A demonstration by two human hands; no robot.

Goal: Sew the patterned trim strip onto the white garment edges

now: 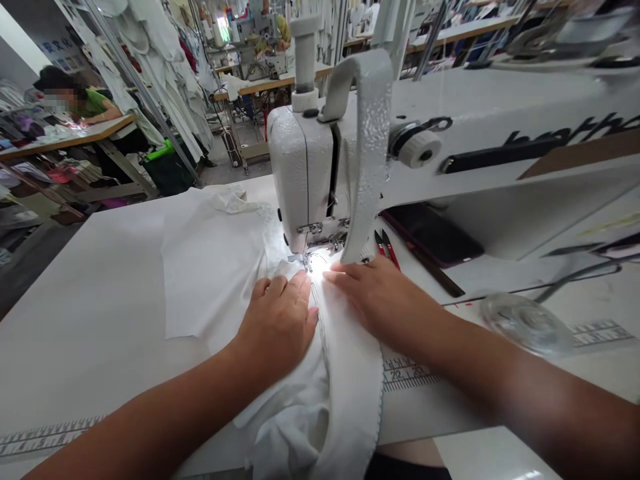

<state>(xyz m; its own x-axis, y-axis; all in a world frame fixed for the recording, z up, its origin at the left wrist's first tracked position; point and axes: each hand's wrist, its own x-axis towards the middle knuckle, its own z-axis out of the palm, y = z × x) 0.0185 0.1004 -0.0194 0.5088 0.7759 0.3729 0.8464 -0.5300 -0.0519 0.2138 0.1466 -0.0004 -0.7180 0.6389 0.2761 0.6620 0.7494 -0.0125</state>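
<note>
Both our hands lie open and flat, gripping nothing, the left hand (276, 327) and right hand (381, 300) pressing the white cloth (350, 393) on the table (75, 300) either side of the needle (306, 261), keeping it smooth there.

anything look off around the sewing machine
What looks like a dark phone lies on the table under the sewing machine's arm, beside red-handled snips. It seems an odd spot for a phone, so close to the work. Nothing else stands out.
</note>
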